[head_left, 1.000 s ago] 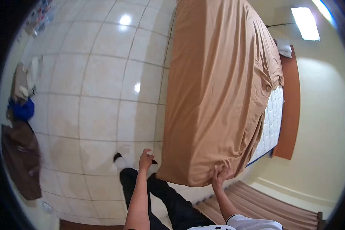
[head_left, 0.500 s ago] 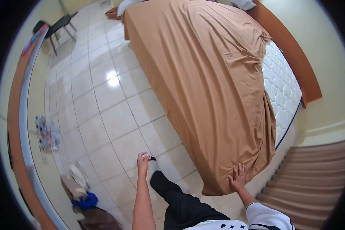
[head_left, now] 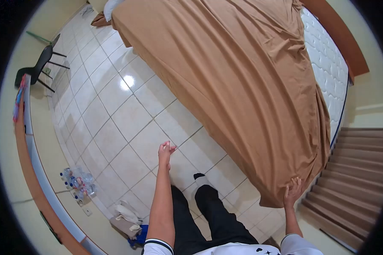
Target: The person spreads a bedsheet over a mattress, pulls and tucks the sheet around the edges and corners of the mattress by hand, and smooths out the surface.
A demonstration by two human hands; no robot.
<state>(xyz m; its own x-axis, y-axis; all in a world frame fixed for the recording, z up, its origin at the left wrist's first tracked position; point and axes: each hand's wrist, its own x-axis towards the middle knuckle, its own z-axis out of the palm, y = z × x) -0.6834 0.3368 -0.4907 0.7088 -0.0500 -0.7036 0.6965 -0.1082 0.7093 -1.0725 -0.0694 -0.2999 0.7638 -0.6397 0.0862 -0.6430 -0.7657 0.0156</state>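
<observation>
A brown bed sheet [head_left: 225,72] is draped over the bed and hangs down its near side in long folds. My right hand [head_left: 292,193] rests on the sheet near the bed's closest corner, fingers spread against the cloth. Along the right side, part of the white quilted mattress [head_left: 327,70] lies bare beside the sheet's bunched edge. My left hand [head_left: 167,154] is held out over the tiled floor, away from the sheet, with loosely bent fingers apart and nothing visible in them.
Pleated brown curtain [head_left: 349,178] hangs right of the bed, below the wooden headboard [head_left: 349,38]. Plastic bottles [head_left: 78,185] and a bag [head_left: 125,219] sit on the floor at left. A dark chair [head_left: 40,63] stands farther back.
My view has turned and I have stepped, so the bed sits further right. My right hand remains on the sheet near the corner. The left hand is still raised over the floor.
</observation>
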